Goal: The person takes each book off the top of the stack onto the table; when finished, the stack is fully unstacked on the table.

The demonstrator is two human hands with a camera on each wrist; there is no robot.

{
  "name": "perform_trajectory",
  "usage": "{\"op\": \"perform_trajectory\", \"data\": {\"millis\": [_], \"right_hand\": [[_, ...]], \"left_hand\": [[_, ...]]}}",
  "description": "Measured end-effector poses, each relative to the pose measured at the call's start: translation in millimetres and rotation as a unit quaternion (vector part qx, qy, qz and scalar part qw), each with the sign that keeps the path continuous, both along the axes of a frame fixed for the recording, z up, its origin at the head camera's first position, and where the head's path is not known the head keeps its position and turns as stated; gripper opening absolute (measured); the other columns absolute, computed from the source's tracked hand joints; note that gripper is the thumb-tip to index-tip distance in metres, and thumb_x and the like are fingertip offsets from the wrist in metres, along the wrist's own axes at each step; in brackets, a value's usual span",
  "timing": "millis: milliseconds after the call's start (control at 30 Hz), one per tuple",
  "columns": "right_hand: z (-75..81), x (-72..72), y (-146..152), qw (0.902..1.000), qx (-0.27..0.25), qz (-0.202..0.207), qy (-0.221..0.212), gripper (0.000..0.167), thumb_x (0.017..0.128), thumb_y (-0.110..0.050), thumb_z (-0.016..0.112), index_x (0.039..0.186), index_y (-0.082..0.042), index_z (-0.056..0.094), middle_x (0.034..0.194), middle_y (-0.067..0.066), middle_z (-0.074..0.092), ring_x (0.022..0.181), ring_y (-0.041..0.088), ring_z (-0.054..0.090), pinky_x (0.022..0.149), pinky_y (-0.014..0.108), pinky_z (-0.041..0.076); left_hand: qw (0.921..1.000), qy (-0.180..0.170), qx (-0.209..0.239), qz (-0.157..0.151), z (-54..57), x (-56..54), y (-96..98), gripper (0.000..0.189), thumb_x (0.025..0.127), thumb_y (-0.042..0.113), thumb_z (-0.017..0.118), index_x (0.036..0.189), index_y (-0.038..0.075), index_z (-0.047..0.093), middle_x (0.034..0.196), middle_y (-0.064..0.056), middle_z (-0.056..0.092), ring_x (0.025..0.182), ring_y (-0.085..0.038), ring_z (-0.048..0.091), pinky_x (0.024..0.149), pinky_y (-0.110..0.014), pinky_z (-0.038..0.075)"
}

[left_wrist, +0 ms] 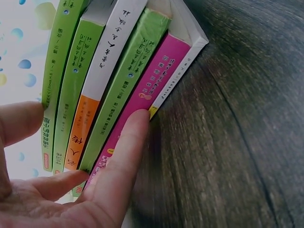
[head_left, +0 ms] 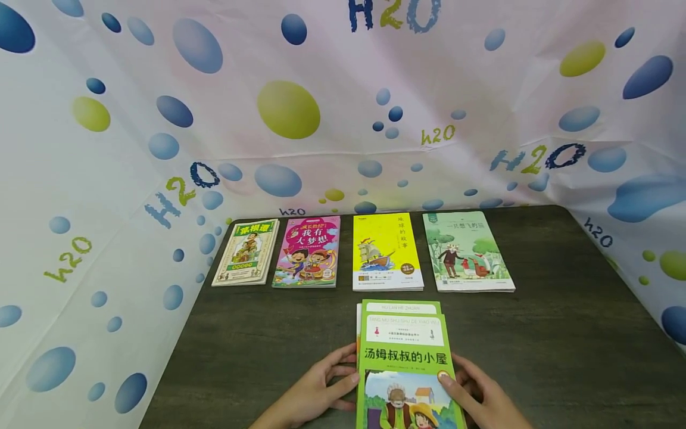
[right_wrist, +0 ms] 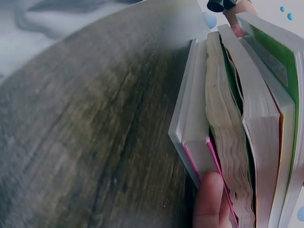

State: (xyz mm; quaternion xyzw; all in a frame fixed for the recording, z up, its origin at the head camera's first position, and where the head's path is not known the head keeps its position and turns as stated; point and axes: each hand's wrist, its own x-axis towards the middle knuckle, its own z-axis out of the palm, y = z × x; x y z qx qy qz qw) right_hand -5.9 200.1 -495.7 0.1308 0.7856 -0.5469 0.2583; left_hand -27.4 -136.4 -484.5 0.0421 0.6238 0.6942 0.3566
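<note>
A stack of several books lies at the front of the table, topped by a green book (head_left: pixel 404 357) with a picture of an adult and a child. My left hand (head_left: pixel 321 384) touches the stack's left side. In the left wrist view, its fairly straight fingers rest against the spines, one at the pink book (left_wrist: pixel 156 78) low in the pile, above a white book (left_wrist: pixel 178 71). My right hand (head_left: pixel 485 393) holds the right side, thumb over the top cover. A right fingertip (right_wrist: pixel 209 194) presses the page edges in the right wrist view.
Across the back of the dark table (head_left: pixel 563 333) lie a cream-and-green book (head_left: pixel 248 253), a pink book (head_left: pixel 308 253), a yellow book (head_left: pixel 387 250) and a pale green book (head_left: pixel 466 253). Behind them hangs a white cloth (head_left: pixel 343 77) with blue and yellow-green spots.
</note>
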Motion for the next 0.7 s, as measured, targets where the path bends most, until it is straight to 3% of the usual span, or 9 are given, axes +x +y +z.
{"op": "perform_trajectory", "data": {"millis": [700], "right_hand": [[-4.9, 5.5, -2.1, 0.9987, -0.049, 0.016, 0.0, 0.08, 0.105, -0.044, 0.063, 0.161, 0.005, 0.033, 0.107, 0.015, 0.057, 0.085, 0.025, 0.061, 0.064, 0.037, 0.059]], "left_hand": [[0.9999, 0.012, -0.002, 0.005, -0.1, 0.8, 0.9, 0.069, 0.108, 0.026, 0.063, 0.165, 0.008, 0.03, 0.161, -0.019, 0.04, 0.135, -0.023, 0.056, 0.089, -0.046, 0.066]]}}
